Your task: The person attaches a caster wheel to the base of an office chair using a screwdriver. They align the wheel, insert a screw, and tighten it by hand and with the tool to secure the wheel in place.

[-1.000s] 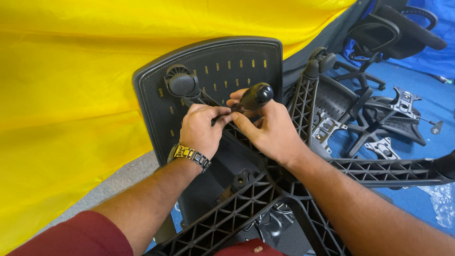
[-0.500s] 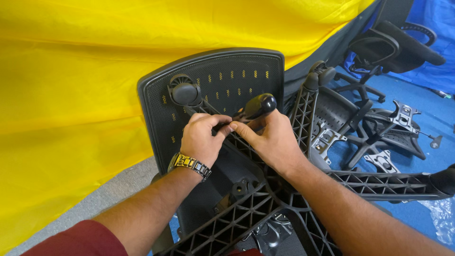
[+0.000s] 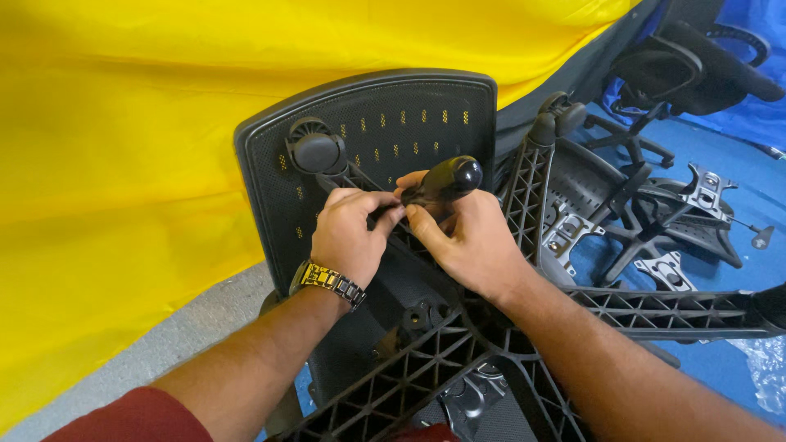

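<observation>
The left hand (image 3: 348, 233) is curled shut, its fingertips pinched on the dark shank below the black handle (image 3: 446, 180) of a tool, seemingly a screwdriver, while the right hand (image 3: 468, 237) is wrapped around the lower part of that same handle, thumb pressed along it. The tool stands tilted over one ribbed arm of an upturned five-armed chair base (image 3: 458, 327), its tip hidden behind the fingers, so what it bears on cannot be told. To do this work well, I judge that the left hand should keep the shank steady and in line with whatever it engages, while the right supplies the turn or push from the handle; a tilted shaft is likely to slip on the plastic ribs. Just beyond the hands, a caster (image 3: 315, 151) sits at the end of the same arm, and a second caster (image 3: 557, 115) tops the neighbouring arm to the right. Behind them leans a black mesh chair back (image 3: 385, 115) against a yellow cloth (image 3: 123, 147). Further right, on the blue floor covering (image 3: 737, 196), lie metal seat brackets (image 3: 704, 184) and other chair parts, well apart from the hands. A metal wristwatch (image 3: 326, 282) is on the left wrist.
</observation>
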